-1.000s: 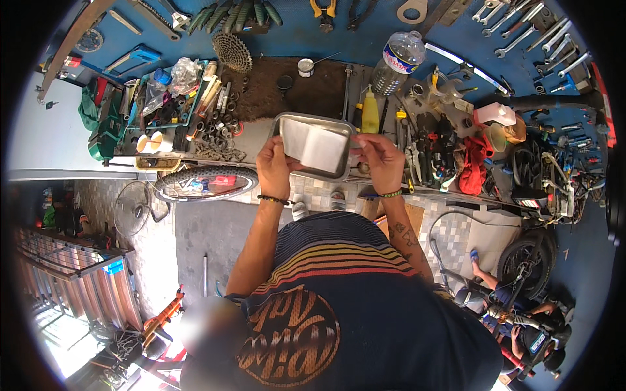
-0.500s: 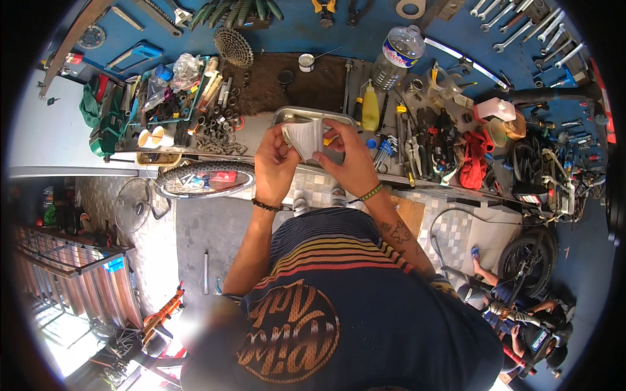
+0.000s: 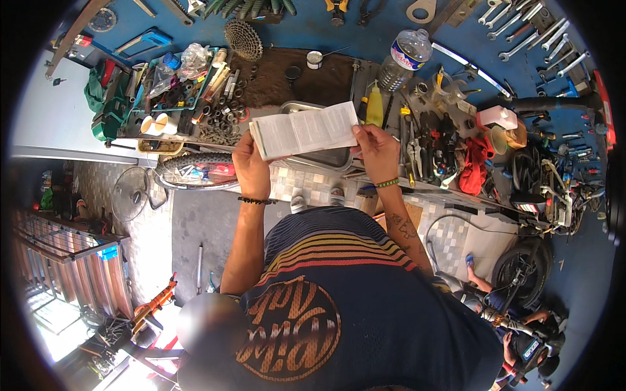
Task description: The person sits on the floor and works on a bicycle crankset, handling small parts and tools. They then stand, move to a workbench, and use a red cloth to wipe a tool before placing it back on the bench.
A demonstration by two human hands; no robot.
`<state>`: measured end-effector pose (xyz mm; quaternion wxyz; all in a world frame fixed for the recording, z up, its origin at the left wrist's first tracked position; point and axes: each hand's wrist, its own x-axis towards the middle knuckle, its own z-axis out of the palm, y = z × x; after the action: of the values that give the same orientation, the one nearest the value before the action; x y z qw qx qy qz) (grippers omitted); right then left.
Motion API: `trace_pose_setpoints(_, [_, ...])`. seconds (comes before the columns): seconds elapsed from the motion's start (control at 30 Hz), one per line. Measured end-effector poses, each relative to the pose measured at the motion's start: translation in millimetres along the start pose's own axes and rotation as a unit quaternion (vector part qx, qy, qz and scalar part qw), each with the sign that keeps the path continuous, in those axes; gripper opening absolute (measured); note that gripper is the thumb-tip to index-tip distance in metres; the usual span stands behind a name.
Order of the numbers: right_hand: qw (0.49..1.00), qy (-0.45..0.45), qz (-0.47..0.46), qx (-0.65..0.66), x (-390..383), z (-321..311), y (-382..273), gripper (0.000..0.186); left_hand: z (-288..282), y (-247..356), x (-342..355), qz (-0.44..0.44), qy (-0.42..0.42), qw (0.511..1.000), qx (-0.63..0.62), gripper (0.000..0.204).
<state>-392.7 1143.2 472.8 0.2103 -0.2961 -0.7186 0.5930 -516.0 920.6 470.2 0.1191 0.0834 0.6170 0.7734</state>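
A long, creased paper leaflet (image 3: 306, 130) with small print is stretched between my two hands, above the front of the workbench. My left hand (image 3: 250, 161) pinches its left end, where the paper looks several layers thick. The right end is gripped between thumb and fingers of my right hand (image 3: 377, 151). Behind and below the paper, a shallow metal tray (image 3: 339, 163) is partly covered. A yellow squeeze bottle (image 3: 374, 107) stands just beyond my right hand.
On the bench's left lie a tool tray (image 3: 195, 98) and loose metal rings. A large plastic bottle (image 3: 405, 62), pliers and a red cloth (image 3: 476, 166) are to the right. Below the bench edge rests a bicycle wheel (image 3: 195, 171). Another person (image 3: 531, 339) is at lower right near a bicycle.
The leaflet, folded small before, is now spread out wide. My hands have moved apart, the left one to the left and the right one to the right.
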Motion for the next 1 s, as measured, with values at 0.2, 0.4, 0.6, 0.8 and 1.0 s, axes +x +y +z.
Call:
trace_pose_setpoints(0.2, [0.988,0.113,-0.085,0.059,19,-9,20,0.023,16,18,-6,0.054,-0.019,0.994,0.095,0.021])
trace_pose_setpoints(0.4, [0.953,-0.004,0.017,0.304,44,-22,37,0.014,-3,27,-5,-0.043,-0.109,0.973,0.200,0.020])
trace_pose_setpoints(0.6, [0.900,0.055,0.058,0.428,37,0,31,0.010,-1,21,-7,-0.071,-0.122,0.985,0.096,0.028])
trace_pose_setpoints(0.8, [0.962,0.080,0.003,0.261,28,5,42,0.009,-7,-18,-5,-0.142,-0.158,0.924,-0.319,0.059])
trace_pose_setpoints(1.0, [0.960,0.112,-0.040,0.253,33,-2,56,0.025,32,3,-26,-0.162,-0.215,0.865,-0.423,0.061])
